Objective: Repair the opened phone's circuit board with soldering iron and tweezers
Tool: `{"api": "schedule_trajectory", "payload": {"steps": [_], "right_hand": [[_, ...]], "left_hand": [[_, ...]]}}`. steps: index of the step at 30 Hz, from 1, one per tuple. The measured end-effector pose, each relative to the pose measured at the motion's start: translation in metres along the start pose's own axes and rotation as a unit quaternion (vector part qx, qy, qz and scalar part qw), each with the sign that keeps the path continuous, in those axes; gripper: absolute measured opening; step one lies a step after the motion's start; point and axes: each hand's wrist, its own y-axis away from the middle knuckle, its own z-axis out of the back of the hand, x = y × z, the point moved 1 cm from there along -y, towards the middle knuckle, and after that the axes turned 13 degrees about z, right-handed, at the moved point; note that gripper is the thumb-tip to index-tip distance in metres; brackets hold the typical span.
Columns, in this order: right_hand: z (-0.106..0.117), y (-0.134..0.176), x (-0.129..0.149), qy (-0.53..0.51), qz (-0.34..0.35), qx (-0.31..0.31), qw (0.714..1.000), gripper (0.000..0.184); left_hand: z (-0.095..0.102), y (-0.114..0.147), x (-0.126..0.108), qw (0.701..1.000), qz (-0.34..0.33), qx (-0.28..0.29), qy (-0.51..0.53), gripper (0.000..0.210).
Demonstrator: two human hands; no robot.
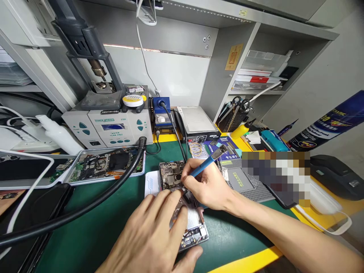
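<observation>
An opened phone [196, 223] lies on the green mat with its logic board [171, 175] bare at the far end. My left hand [153, 231] reaches over the phone from the near left, its fingers on the body and its thumb by the near edge, holding it in place. In my right hand [209, 185] is a blue-handled brush [203, 165], pinched like a pen. Its metal ferrule and dark bristles point up and away; the lower tip is hidden by my fingers, close to the board. A white pad [152, 182] shows under the phone's left side.
A hot-air station [113, 129] stands at the back left, its thick black hose [93, 204] crossing the mat. Another opened device [105, 163] lies left. Behind are a soldering station [161, 110] and a grey-topped unit [196, 121]. A blurred patch covers items at right, near a blue spray can [327, 121].
</observation>
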Motion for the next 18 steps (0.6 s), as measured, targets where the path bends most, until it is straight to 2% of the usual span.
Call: {"api": "schedule_trajectory", "payload": {"steps": [3, 7, 11, 18], "right_hand": [[0.000, 0.000, 0.001, 0.003, 0.001, 0.000, 1.000, 0.006], [0.001, -0.001, 0.002, 0.009, 0.002, -0.004, 1.000, 0.006], [0.001, -0.002, 0.001, 0.006, 0.001, -0.007, 1.000, 0.007], [0.002, -0.003, 0.001, 0.013, 0.010, 0.002, 1.000, 0.011]], "left_hand": [[0.004, -0.004, 0.002, 1.000, -0.014, -0.008, 0.013, 0.039], [0.008, -0.007, -0.001, 0.995, -0.076, -0.030, 0.057, 0.044], [0.006, -0.003, -0.011, 0.994, -0.080, -0.011, 0.068, 0.045], [-0.004, -0.003, -0.015, 0.988, -0.077, -0.018, 0.133, 0.020]]}}
